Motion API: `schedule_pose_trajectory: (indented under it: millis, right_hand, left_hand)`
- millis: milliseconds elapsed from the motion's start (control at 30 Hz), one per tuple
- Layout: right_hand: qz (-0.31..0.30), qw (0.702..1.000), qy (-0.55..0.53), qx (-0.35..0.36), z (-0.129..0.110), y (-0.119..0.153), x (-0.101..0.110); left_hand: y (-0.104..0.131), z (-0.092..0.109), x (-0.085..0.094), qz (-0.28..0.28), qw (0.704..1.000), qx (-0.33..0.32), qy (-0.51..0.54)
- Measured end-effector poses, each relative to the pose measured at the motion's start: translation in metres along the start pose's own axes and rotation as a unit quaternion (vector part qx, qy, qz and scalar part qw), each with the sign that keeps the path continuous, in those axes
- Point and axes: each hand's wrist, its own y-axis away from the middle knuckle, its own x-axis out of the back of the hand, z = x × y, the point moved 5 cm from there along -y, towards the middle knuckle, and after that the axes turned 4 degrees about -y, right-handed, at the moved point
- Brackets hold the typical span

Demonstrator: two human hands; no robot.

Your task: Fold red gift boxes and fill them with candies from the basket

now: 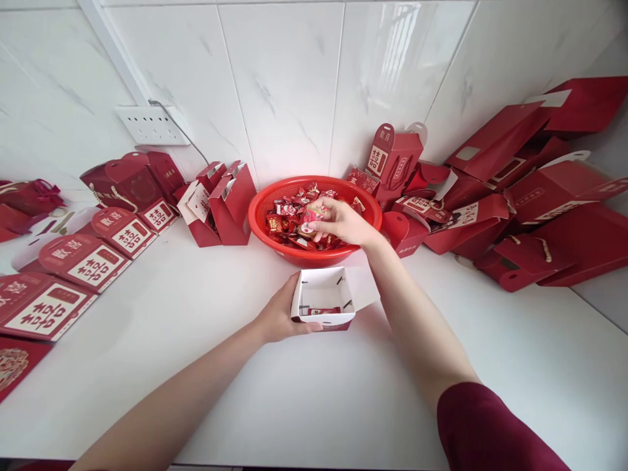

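Observation:
My left hand [282,313] grips the left side of a small gift box [327,318], white inside and red outside, standing on the table with its lid flap [364,288] folded out to the right. A red-wrapped candy [324,311] lies at the bottom of the box. Beyond it is a red plastic basket [265,245] full of wrapped candies [289,208], mostly red and gold. Over the basket my right hand [338,222] pinches a wrapped candy [314,213] with a pale, colourful wrapper between thumb and fingers.
Red gift boxes [93,265] stand in a row on the left. Two open red boxes [230,209] are left of the basket. More red boxes [490,216] are piled at the right, against the wall. A socket strip [153,125] with a cable is on the tiled wall [289,85].

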Motion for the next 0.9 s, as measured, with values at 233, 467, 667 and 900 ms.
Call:
schedule_pose_trajectory:
  millis: [233,467,667,900]
  right_hand:
    - [-0.182,0.958,-0.221,-0.023,-0.061,0.034,0.013]
    - [-0.086,0.991,-0.001,-0.1,-0.055,0.037,0.023]
    - [-0.107,0.97,0.157,-0.15,0.002,0.006,-0.001]
    - [-0.219,0.937,0.224,-0.154,0.006,0.003,-0.014]
  left_hand:
    - [-0.003,0.002,-0.006,-0.054,0.998,0.002,0.028]
    - [-0.002,0.001,-0.008,-0.052,0.998,0.004,0.037]
    - [0.0,-0.001,-0.007,-0.047,0.999,0.016,0.017]
    - [0.0,-0.003,-0.006,-0.047,0.999,0.022,0.01]
